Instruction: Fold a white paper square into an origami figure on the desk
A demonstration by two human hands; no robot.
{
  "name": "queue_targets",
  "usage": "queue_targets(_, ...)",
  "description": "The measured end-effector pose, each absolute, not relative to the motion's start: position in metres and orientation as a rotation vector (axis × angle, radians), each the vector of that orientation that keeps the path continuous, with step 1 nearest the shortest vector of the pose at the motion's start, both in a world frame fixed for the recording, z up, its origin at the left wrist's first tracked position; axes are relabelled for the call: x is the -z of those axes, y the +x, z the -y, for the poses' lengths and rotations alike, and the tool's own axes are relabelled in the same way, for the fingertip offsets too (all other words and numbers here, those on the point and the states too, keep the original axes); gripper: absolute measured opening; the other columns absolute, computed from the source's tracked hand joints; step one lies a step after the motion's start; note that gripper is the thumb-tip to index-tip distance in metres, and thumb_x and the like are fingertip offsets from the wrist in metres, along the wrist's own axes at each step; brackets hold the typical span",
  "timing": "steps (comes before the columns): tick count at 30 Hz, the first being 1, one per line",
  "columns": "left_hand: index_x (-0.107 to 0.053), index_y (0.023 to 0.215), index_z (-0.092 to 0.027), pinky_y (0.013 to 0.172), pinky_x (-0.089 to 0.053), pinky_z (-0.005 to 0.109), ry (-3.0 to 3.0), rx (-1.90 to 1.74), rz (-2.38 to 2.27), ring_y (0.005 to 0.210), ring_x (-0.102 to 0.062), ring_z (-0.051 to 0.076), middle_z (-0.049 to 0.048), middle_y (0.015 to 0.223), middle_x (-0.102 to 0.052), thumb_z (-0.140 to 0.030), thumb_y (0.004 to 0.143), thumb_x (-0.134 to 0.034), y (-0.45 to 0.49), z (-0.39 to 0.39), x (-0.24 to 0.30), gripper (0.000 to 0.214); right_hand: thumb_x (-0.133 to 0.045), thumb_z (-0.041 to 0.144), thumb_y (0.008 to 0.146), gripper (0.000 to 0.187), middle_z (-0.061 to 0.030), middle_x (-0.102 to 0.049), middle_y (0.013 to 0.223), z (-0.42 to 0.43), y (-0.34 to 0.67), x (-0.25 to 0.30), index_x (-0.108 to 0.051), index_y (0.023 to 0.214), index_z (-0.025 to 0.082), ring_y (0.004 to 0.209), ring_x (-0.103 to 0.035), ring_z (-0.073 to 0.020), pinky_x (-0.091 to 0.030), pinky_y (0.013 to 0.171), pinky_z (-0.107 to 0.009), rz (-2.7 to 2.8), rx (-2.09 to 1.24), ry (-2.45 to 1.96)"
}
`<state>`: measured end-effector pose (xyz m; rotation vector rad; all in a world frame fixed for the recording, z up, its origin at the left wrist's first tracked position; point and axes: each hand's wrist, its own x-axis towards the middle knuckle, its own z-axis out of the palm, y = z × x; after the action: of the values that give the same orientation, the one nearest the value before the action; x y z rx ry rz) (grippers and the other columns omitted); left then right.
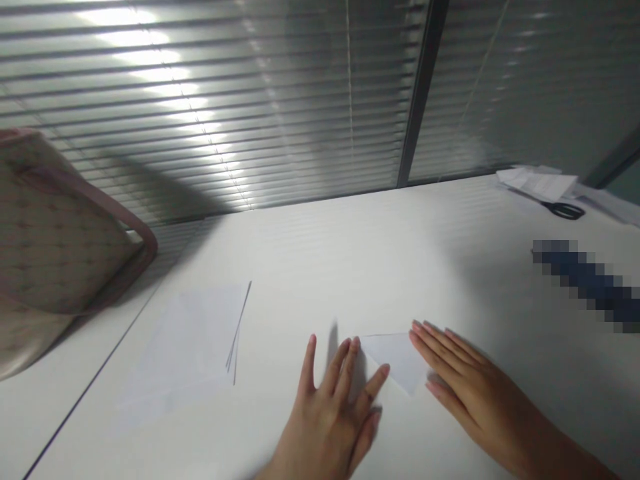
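A small folded piece of white paper (397, 360) lies on the white table (380, 253) near the front edge. My left hand (333, 413) rests flat on its left part, fingers stretched out and spread. My right hand (460, 383) lies flat against the paper's right edge, fingers straight and together. Neither hand grips anything.
A stack of white paper sheets (193, 340) lies to the left of my hands. A beige patterned bag (55, 247) stands at the far left. Black scissors (565, 210) and loose papers (543, 181) sit at the back right, near a blurred dark object (587, 280). Closed blinds (225, 100) run behind the table.
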<state>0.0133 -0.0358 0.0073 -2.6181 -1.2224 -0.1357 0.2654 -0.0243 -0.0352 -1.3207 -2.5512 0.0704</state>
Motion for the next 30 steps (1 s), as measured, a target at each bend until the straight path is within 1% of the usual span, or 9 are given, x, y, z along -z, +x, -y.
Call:
queue_targets(5, -0.039, 0.142, -0.035, 0.114, 0.001, 0.053, -2.612, 0.081, 1.212, 0.13, -0.045, 0.026, 0.0081, 0.137, -0.055, -0.051, 0.096, -0.036, 0.013, 0.035, -0.007, 0.048, -0.046, 0.028, 0.094, 0.062, -0.0056, -0.033, 0.153, 0.029, 0.279, 0.043, -0.021, 0.151, 0.021, 0.139, -0.034, -0.0216, -0.041, 0.109, -0.042, 2.502, -0.071, -1.389)
queue_targets(8, -0.038, 0.143, -0.034, 0.113, 0.004, 0.054, -2.635, 0.076, 1.201, 0.131, -0.044, 0.026, 0.0098, 0.139, -0.053, -0.05, 0.097, -0.033, 0.011, 0.036, -0.007, 0.049, -0.045, 0.028, 0.094, 0.06, -0.0044, -0.034, 0.152, 0.029, 0.277, 0.04, -0.023, 0.15, 0.024, 0.138, -0.034, -0.0215, -0.041, 0.108, -0.043, 2.523, -0.089, -1.368)
queue_targets(11, -0.037, 0.144, -0.034, 0.113, 0.006, 0.054, -2.647, 0.111, 1.223, 0.131, -0.043, 0.025, 0.0083, 0.141, -0.051, -0.05, 0.097, -0.033, 0.008, 0.038, -0.006, 0.049, -0.045, 0.027, 0.094, 0.057, -0.0032, -0.035, 0.152, 0.027, 0.276, 0.037, -0.028, 0.148, 0.028, 0.138, -0.035, -0.0221, -0.041, 0.108, -0.043, 2.531, -0.126, -1.351)
queue_targets(17, -0.038, 0.143, -0.034, 0.114, 0.012, 0.048, -2.657, 0.166, 1.346, 0.129, -0.045, 0.021, 0.0015, 0.142, -0.051, -0.049, 0.097, -0.035, 0.008, 0.035, -0.007, 0.049, -0.044, 0.025, 0.095, 0.056, -0.0037, -0.033, 0.153, 0.025, 0.28, 0.039, -0.027, 0.149, 0.029, 0.139, -0.034, -0.0222, -0.041, 0.107, -0.045, 2.576, -0.098, -1.316)
queue_targets(20, -0.037, 0.143, -0.035, 0.114, 0.012, 0.045, -2.667, 0.17, 1.34, 0.129, -0.045, 0.021, 0.0028, 0.142, -0.05, -0.054, 0.095, -0.036, 0.006, 0.034, -0.009, 0.052, -0.045, 0.025, 0.095, 0.056, -0.0039, -0.032, 0.153, 0.026, 0.281, 0.039, -0.028, 0.148, 0.029, 0.139, -0.033, -0.0227, -0.04, 0.108, -0.045, 2.578, -0.115, -1.317)
queue_targets(25, -0.034, 0.145, -0.034, 0.113, 0.012, 0.049, -2.669, 0.123, 1.29, 0.129, -0.046, 0.022, 0.0075, 0.144, -0.048, -0.06, 0.093, -0.037, 0.003, 0.032, -0.008, 0.059, -0.046, 0.027, 0.095, 0.055, -0.003, -0.033, 0.153, 0.026, 0.279, 0.038, -0.03, 0.147, 0.031, 0.138, -0.035, -0.0226, -0.041, 0.107, -0.044, 2.529, -0.16, -1.342)
queue_targets(30, -0.031, 0.146, -0.032, 0.112, 0.014, 0.054, -2.678, 0.071, 1.218, 0.127, -0.048, 0.024, 0.0083, 0.139, -0.053, -0.065, 0.091, -0.036, 0.001, 0.031, -0.011, 0.064, -0.045, 0.028, 0.095, 0.054, -0.0006, -0.034, 0.152, 0.026, 0.276, 0.038, -0.03, 0.146, 0.034, 0.137, -0.037, -0.0217, -0.041, 0.107, -0.045, 2.491, -0.168, -1.378)
